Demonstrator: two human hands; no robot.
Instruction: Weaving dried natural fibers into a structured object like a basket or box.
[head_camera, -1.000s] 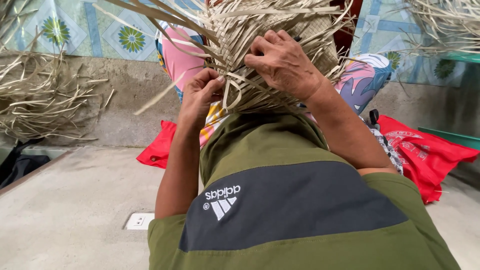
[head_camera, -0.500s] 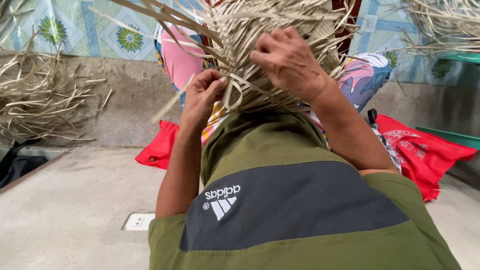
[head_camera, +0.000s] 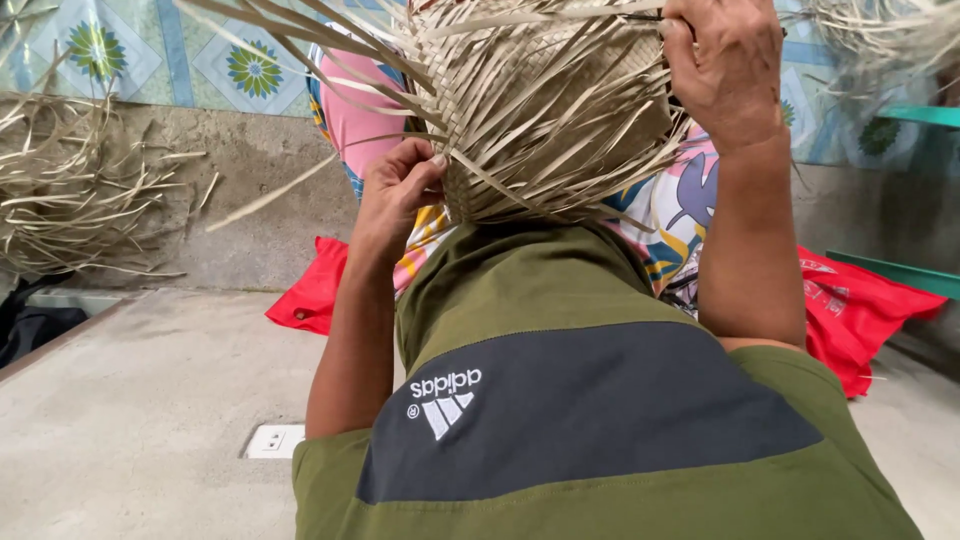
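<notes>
Pinching the lower left edge of the half-woven basket of flat tan palm strips (head_camera: 545, 110), the left hand (head_camera: 400, 190) has fingers closed tight on a strip end. The basket rests over the lap, above the olive-green shirt (head_camera: 520, 300), with loose ends fanning out. At its upper right corner, the right hand (head_camera: 725, 60) is fisted around a strip drawn taut. Risk, as judged: excess pull could snap the dry strip or loosen adjacent weave; slack at the left pinch could let the edge unravel.
</notes>
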